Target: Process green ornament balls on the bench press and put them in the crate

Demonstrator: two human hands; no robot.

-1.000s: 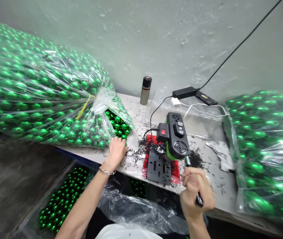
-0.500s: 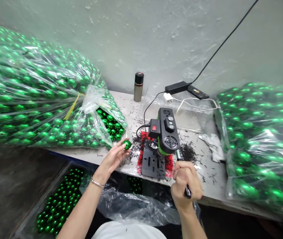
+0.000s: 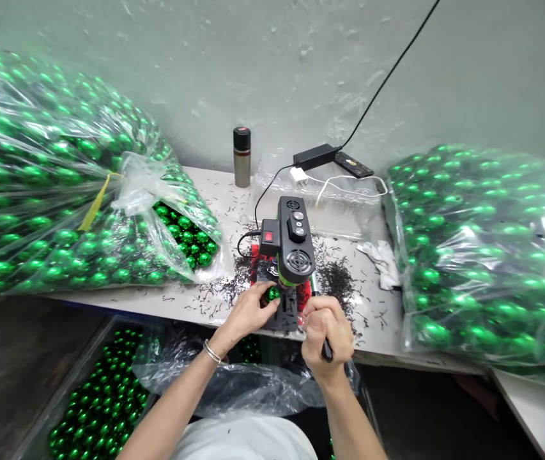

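From my remote view I have a shiny green round ball (image 3: 273, 294) at the lower end of a black machine with green trim (image 3: 296, 236), above its black slotted plate (image 3: 288, 314). The machine stands upright on the bench (image 3: 167, 300), red switch at its side; its black-tipped lever (image 3: 327, 349) slants down towards me.

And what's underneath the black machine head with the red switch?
A green ball in the left hand, above a black slotted plate on red material. The machine head and hand hide much of the plate.
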